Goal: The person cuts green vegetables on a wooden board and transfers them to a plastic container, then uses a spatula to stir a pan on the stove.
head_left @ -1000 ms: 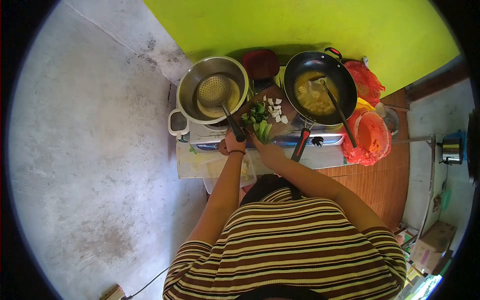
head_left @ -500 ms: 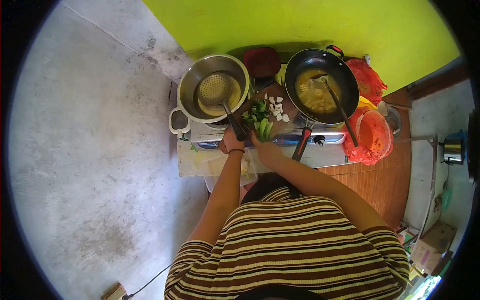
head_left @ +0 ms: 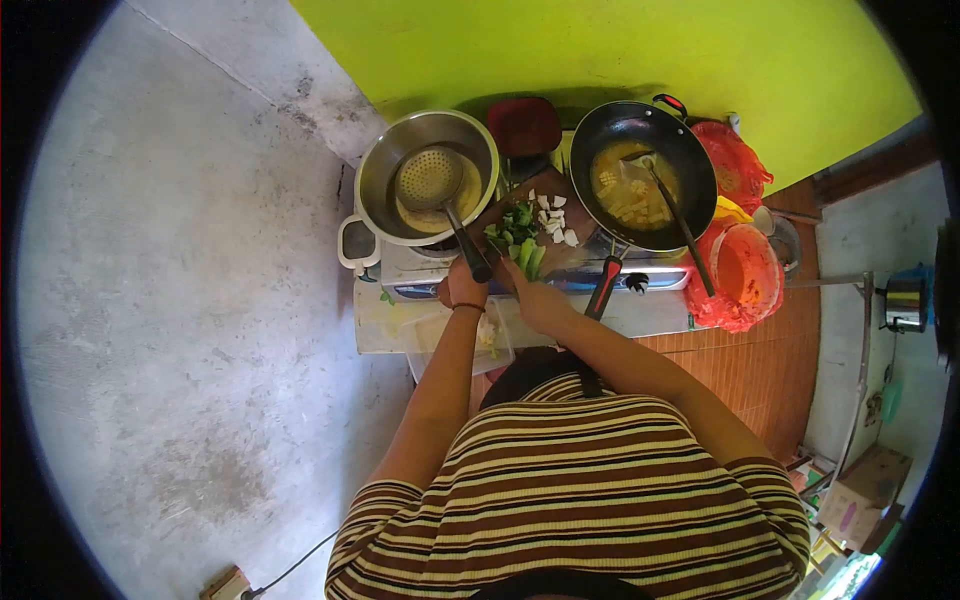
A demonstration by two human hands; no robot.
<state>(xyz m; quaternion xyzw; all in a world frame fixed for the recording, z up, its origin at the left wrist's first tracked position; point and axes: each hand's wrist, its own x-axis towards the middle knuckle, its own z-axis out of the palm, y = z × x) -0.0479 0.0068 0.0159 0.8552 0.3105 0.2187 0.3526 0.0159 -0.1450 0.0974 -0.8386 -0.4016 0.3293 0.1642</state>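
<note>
Hands [head_left: 540, 304] are at the brown board [head_left: 550, 183], facing a lime-green wall [head_left: 620, 50].

no readable text, cardboard box [head_left: 872, 482] print illegible

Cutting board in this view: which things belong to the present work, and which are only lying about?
In the work:
- both hands
- greens
- white pieces
- cutting board
- probably wok, spatula

Seemingly lying about:
- dark red container
- cardboard box
- red plastic bag
</note>
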